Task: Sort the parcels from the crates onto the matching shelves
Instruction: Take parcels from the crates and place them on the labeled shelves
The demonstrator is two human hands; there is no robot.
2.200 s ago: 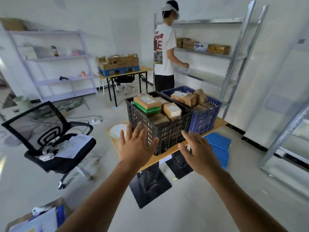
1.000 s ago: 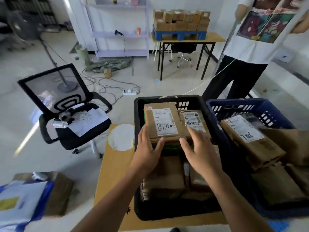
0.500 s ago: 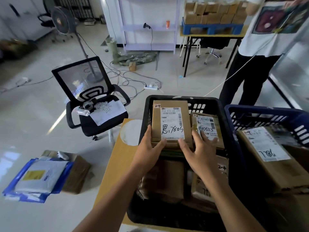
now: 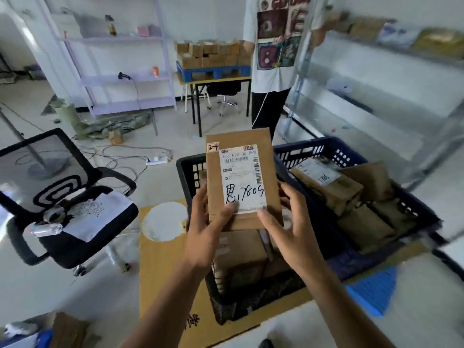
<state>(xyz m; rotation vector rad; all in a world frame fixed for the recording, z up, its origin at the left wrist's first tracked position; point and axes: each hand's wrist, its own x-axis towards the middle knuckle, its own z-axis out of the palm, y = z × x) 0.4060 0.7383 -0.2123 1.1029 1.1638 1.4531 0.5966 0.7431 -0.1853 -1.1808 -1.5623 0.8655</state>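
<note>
I hold a brown parcel (image 4: 241, 172) up above the black crate (image 4: 190, 169). It bears a white label with "7805" handwritten on it and a small "2-4" tag in its top left corner. My left hand (image 4: 208, 227) grips its lower left edge, thumb on the label. My right hand (image 4: 283, 229) grips the lower right edge. More brown parcels (image 4: 241, 257) lie in the black crate below. The blue crate (image 4: 313, 149) to the right holds several parcels, one labelled parcel (image 4: 326, 184) on top. Metal shelves (image 4: 391, 79) stand at the right.
A person in a white printed shirt (image 4: 278, 43) stands just behind the crates by the shelf post. A black office chair (image 4: 65, 204) is at the left. Both crates sit on a wooden table (image 4: 163, 272). Cables lie on the floor, and a far table (image 4: 213, 79) carries stacked boxes.
Both hands reached into the black crate, took hold of the top labelled parcel and lifted it up out of the crate toward my face.
</note>
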